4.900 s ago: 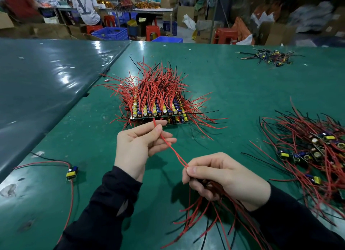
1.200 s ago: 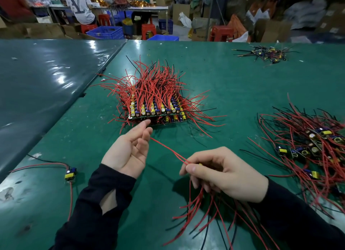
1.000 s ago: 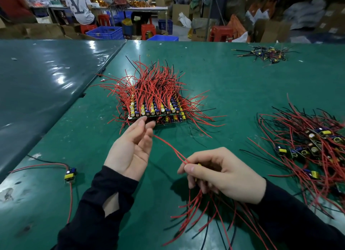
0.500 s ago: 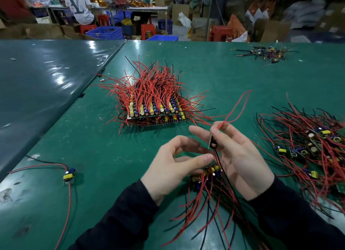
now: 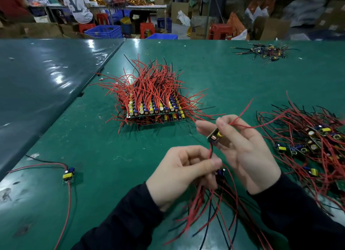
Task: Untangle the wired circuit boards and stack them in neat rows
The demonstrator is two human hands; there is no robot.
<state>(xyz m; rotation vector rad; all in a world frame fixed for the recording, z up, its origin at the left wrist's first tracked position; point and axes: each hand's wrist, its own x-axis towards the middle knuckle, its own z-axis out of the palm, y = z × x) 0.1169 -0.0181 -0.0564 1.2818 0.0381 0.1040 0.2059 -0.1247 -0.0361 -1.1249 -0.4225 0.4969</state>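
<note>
The right hand [image 5: 248,152] pinches one small board [image 5: 214,137] between thumb and fingers, a little above the counter [image 5: 93,147]. The left hand [image 5: 179,172] is curled round a bunch [image 5: 214,197] of red and black wires just below it, with at least one more board [image 5: 220,172] in this grip. The pinched board lies up and to the right of the left grip, and its wires run down into it. Its long axis is tilted, going from lower left to upper right, and one red wire [image 5: 261,125] leaves it toward the right. The stack [image 5: 155,110] stands straight ahead of both hands, further off. The right hand is the nearer one to the board, so I judge it will carry the board there once the wires come free.

Counted: one stack in rows, with at least two layers; one loose board [image 5: 68,175] at the left; one tangled pile [image 5: 308,141] at the right; one small far pile [image 5: 265,51]. The number of boards in the piles I cannot tell.
</note>
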